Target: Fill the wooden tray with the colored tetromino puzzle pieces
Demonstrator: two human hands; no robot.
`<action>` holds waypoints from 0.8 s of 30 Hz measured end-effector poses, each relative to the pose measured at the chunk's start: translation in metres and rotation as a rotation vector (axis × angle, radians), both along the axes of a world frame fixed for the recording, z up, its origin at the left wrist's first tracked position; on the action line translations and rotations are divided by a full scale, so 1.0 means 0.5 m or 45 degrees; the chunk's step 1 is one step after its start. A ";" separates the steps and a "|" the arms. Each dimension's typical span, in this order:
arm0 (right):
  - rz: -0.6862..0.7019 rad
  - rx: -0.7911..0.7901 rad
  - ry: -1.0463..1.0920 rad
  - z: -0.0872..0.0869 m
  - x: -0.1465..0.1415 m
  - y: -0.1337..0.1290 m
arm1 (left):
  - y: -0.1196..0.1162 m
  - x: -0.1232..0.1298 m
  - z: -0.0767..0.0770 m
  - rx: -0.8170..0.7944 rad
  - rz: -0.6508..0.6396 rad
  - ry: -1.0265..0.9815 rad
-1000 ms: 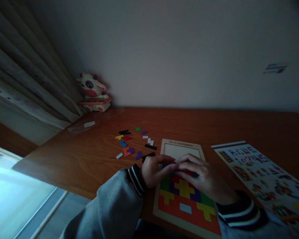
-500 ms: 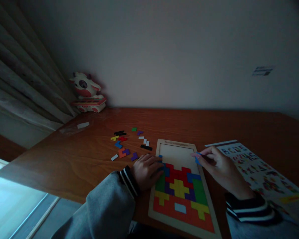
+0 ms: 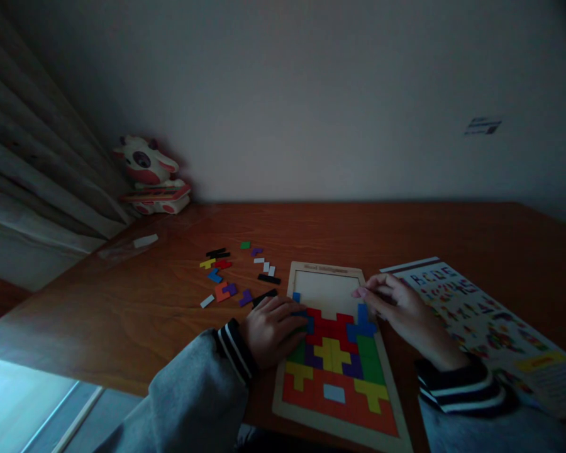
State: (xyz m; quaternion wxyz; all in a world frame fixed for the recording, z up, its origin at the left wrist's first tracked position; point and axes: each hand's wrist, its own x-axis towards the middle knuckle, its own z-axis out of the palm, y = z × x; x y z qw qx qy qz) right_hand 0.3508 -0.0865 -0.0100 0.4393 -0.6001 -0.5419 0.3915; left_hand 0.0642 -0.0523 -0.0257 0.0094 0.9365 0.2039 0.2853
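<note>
A wooden puzzle board (image 3: 344, 430) lies in front of me, its lower part filled with coloured block pieces and its upper part bare. My left hand (image 3: 274, 327) rests flat over the board's left edge, fingers extended, covering some blue and green pieces. My right hand (image 3: 396, 308) is at the upper right edge, thumb and fingertips drawn together with nothing visible in them. Just below those fingertips, a blue piece (image 3: 362, 319) stands in the board above the green piece (image 3: 370, 360). A black bar (image 3: 265, 297) lies by my left fingers.
Loose pieces lie left of the board, among them an orange piece (image 3: 222, 292), a blue piece (image 3: 215, 275) and a green piece (image 3: 246, 245). A printed pattern sheet (image 3: 481, 327) is on the right. A cow toy (image 3: 153, 173) sits by the curtain (image 3: 38, 163).
The blue piece has left my right hand's pinch and now lies in the board at the right edge. A black bar shows beside my left hand. The whole view has shifted slightly.
</note>
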 end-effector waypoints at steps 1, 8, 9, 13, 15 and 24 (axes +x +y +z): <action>-0.005 -0.001 -0.025 0.000 0.002 0.000 | 0.001 0.000 -0.001 0.006 -0.005 -0.002; 0.282 -0.095 -0.462 0.009 0.020 -0.015 | 0.001 -0.004 -0.011 0.016 0.010 0.023; 0.296 -0.086 -0.524 0.008 0.021 -0.017 | 0.001 -0.005 -0.012 0.012 0.007 0.022; 0.305 -0.015 -0.608 -0.004 0.023 -0.016 | -0.001 -0.003 -0.012 -0.004 0.008 0.018; 0.307 -0.023 -0.602 -0.009 0.022 -0.013 | -0.002 -0.001 -0.009 0.002 0.014 0.014; 0.231 0.055 -0.645 -0.011 0.020 -0.007 | -0.003 0.000 -0.004 -0.012 0.007 0.024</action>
